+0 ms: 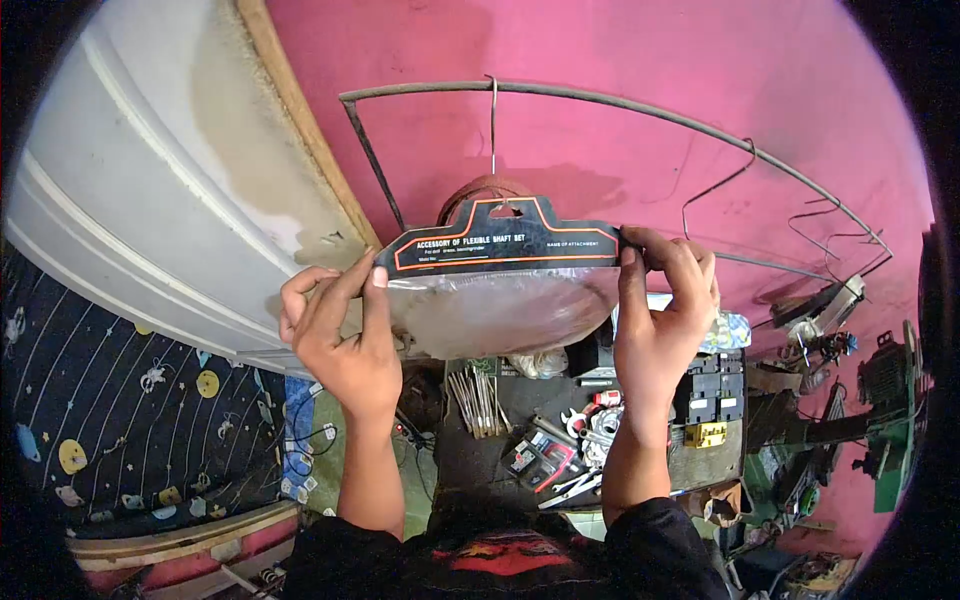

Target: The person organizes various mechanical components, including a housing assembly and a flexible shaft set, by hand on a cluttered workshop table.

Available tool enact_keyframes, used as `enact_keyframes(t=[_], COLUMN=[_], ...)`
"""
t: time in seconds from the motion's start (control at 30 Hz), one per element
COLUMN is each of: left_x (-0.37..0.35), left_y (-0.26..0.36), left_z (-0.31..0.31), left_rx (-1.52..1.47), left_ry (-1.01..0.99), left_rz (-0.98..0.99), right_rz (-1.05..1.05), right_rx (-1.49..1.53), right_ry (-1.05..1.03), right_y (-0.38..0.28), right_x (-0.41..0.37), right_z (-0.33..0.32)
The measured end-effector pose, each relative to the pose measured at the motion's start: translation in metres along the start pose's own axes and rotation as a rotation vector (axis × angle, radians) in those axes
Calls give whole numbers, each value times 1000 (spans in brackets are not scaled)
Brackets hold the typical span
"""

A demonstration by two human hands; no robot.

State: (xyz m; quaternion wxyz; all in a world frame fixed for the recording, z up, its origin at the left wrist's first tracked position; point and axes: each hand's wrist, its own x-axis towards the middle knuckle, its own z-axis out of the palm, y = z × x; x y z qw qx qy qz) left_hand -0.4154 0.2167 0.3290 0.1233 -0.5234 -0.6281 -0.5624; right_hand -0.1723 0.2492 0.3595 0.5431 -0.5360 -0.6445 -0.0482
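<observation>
Held up in front of me is a clear plastic packet [490, 310] with a black header card [470, 253] edged in orange. The card reads "Accessory of flexible shaft set" and has a hang hole at its top. My left hand [345, 330] pinches the card's left end between thumb and fingers. At the opposite end, my right hand [665, 310] grips the card's right corner the same way. Through the cloudy plastic I cannot make out distinct contents. Behind the card a round reddish-brown thing partly shows, hanging from a wire hook [493, 125].
Below, a dark table [480, 470] carries several thin rods [478, 400], wrenches [572, 488], a red-and-grey package [540, 455] and black cases [710, 390]. A metal rack [620, 100] with hooks spans the pink wall. A patterned dark mattress [150, 400] lies at left.
</observation>
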Motion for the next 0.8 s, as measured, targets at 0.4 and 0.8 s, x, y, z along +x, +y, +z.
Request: enact_keyframes(t=[0.4, 0.8], left_x=[5, -5], left_y=[-17, -35], left_z=[14, 28], left_rx=[3, 138], left_ry=[37, -1], left_rz=[-78, -50], right_rz=[-48, -75], right_rx=[36, -76], right_ry=[-51, -89], right_y=[9, 16], right_x=[11, 3], right_z=[28, 43])
